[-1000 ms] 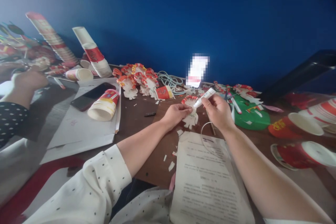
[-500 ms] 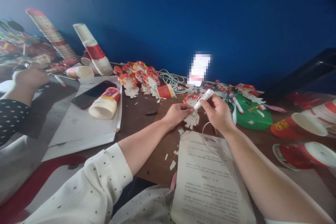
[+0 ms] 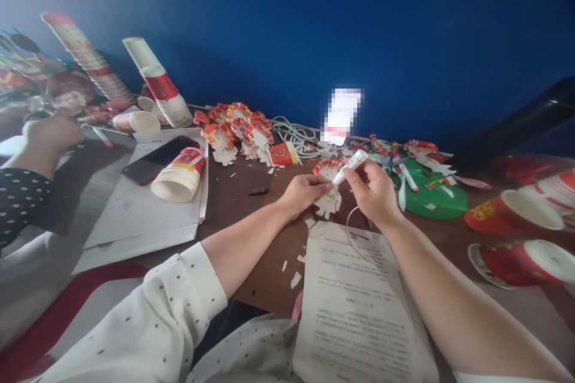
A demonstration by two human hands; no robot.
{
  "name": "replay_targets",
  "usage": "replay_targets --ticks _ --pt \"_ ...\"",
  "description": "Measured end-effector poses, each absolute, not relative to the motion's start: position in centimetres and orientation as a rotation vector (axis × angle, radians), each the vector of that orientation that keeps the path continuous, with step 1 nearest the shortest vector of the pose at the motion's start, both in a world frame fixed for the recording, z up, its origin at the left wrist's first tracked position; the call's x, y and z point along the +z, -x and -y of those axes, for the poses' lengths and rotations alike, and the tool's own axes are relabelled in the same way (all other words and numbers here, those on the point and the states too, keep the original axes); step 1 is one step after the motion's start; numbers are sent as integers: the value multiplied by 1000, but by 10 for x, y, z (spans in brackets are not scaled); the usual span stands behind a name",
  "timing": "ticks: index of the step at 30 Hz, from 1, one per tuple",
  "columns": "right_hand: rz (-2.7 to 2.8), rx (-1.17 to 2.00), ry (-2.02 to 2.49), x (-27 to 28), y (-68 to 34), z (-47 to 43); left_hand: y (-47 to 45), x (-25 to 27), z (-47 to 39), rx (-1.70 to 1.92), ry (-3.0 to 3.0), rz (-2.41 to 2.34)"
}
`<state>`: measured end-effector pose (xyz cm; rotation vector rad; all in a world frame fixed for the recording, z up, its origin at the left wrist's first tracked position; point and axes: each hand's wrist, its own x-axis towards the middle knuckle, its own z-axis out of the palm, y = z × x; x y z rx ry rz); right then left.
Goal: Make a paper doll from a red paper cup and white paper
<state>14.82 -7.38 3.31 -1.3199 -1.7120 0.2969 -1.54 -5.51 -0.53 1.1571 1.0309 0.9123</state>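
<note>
My right hand (image 3: pixel 374 191) is closed around a white marker pen (image 3: pixel 354 161), which slants with its lower end down to the left. That end meets a paper-cup cut-out (image 3: pixel 329 202), a white figure with fringed edges and a curled red rim (image 3: pixel 326 166) behind it. At the cut-out's left edge, my left hand (image 3: pixel 303 196) pinches the paper between thumb and fingers. Both hands are close together just above the brown table. The pen's tip is too small to make out.
Printed sheets (image 3: pixel 359 305) lie before me. Similar cut-outs (image 3: pixel 238 131) are heaped behind my left hand. A green disc (image 3: pixel 431 194), red cups (image 3: pixel 512 212) and a lit phone (image 3: pixel 342 116) stand about. Left are a cup stack (image 3: pixel 166 93), a dark phone (image 3: pixel 157 158) and a co-worker's hand (image 3: pixel 54 130).
Both hands keep nearly the same place and grip, pen against the cut-out. The view has shifted very slightly.
</note>
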Motion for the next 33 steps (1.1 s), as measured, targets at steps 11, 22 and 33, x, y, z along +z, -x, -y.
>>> replay_targets --ticks 11,22,33 --pt "1594 381 1332 37 -148 77 16 0 57 899 -1146 -1028" --pt "1546 430 1366 32 -151 71 15 3 59 876 -1184 -1015" --pt "1595 474 1347 33 -149 73 16 4 59 876 -1233 -1006"
